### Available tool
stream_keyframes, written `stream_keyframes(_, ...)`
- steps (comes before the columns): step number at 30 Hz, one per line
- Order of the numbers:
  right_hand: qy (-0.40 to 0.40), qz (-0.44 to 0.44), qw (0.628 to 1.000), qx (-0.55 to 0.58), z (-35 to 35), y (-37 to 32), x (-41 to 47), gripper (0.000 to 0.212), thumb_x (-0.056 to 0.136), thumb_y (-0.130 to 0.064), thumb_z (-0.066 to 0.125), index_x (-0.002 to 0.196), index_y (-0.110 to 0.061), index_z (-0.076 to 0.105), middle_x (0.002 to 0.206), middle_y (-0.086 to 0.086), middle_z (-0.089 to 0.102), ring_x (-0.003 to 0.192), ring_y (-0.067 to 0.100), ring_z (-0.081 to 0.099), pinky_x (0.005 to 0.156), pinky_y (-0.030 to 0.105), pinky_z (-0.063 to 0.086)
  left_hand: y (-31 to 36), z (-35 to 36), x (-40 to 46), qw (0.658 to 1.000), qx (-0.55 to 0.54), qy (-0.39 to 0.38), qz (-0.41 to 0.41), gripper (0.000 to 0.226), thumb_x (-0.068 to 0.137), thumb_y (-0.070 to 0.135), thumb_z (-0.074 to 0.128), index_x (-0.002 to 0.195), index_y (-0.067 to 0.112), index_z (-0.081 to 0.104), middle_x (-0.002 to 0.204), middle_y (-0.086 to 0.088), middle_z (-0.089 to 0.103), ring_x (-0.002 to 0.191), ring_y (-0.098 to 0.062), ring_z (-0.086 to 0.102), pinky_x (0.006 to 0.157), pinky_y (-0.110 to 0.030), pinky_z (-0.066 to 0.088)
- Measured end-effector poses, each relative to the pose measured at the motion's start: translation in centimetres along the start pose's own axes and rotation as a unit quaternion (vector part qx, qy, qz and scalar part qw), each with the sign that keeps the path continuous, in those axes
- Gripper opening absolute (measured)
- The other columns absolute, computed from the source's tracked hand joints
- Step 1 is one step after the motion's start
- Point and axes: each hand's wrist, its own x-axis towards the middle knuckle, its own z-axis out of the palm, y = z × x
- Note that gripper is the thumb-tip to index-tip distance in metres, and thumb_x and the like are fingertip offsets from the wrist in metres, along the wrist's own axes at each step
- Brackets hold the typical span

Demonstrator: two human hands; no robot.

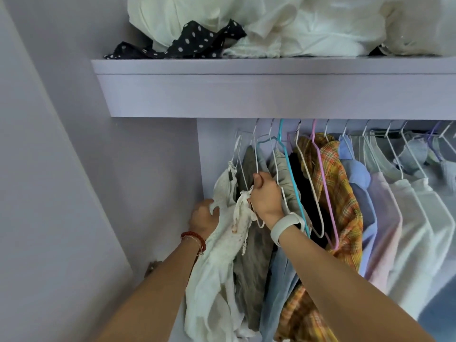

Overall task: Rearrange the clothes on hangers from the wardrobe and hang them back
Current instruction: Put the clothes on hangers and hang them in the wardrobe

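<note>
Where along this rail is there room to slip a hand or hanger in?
Free: the gap between the wardrobe side wall and the white garment held by the left hand. Crowded: rightward from the right hand, hangers packed past the plaid shirt.

A lilac shelf [271,66] spans the wardrobe top. On it lie heaped white cloths [283,23] and a black dotted cloth [190,44], whose edge hangs over the shelf's front lip. Under the shelf a rail [385,134], mostly hidden, carries a row of wire hangers [318,154] with clothes [345,193] packed close together.
</note>
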Motion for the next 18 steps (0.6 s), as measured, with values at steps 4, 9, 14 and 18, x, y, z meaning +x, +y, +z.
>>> stream_keyframes(4, -0.016, -0.037, 0.999, -0.025, -0.7, -0.9, -2.0, 0.027, 0.096, -0.012, 0.039, 0.11, 0.002, 0.056, 0.103, 0.025, 0.061, 0.097, 0.039, 0.056, 0.078, 0.036, 0.041, 2.6, -0.6, -2.4, 0.988, 0.011, 0.105, 0.109, 0.033, 0.092, 0.019, 0.047, 0.122, 0.008, 0.055, 0.121, -0.014, 0.056, 0.109, -0.034, 0.054, 0.094, -0.042, 0.044)
stream_keyframes(9, -0.032, -0.07, 0.997, -0.022, -2.8, -1.1, -6.2, 0.04, 0.096, -0.011, 0.038, 0.136, -0.004, 0.038, 0.137, 0.013, 0.043, 0.126, 0.025, 0.041, 0.097, 0.015, 0.025, 4.2, -0.8, -6.8, 0.953, 0.03, 0.198, 0.226, 0.047, 0.086, 0.03, 0.032, 0.117, 0.008, 0.06, 0.116, -0.012, 0.06, 0.107, -0.032, 0.055, 0.094, -0.05, 0.042)
stream_keyframes(14, -0.016, -0.146, 0.989, -0.017, -7.7, 1.4, -13.0, 0.041, 0.094, -0.017, 0.034, 0.132, -0.005, 0.045, 0.133, 0.004, 0.045, 0.125, 0.007, 0.036, 0.103, 0.004, 0.019, 2.6, 1.0, -12.3, 0.941, 0.115, 0.191, 0.256, 0.044, 0.087, 0.029, 0.036, 0.119, 0.01, 0.059, 0.12, -0.014, 0.059, 0.113, -0.034, 0.053, 0.093, -0.057, 0.041)
stream_keyframes(18, 0.02, -0.098, 0.989, -0.111, -13.0, 8.2, -20.0, 0.043, 0.09, -0.019, 0.034, 0.126, -0.002, 0.051, 0.127, 0.015, 0.054, 0.121, 0.02, 0.042, 0.106, 0.027, 0.031, 0.4, 4.4, -18.7, 0.94, 0.213, 0.08, 0.255, 0.048, 0.085, 0.033, 0.034, 0.118, 0.01, 0.06, 0.122, -0.016, 0.058, 0.114, -0.037, 0.053, 0.091, -0.062, 0.04)
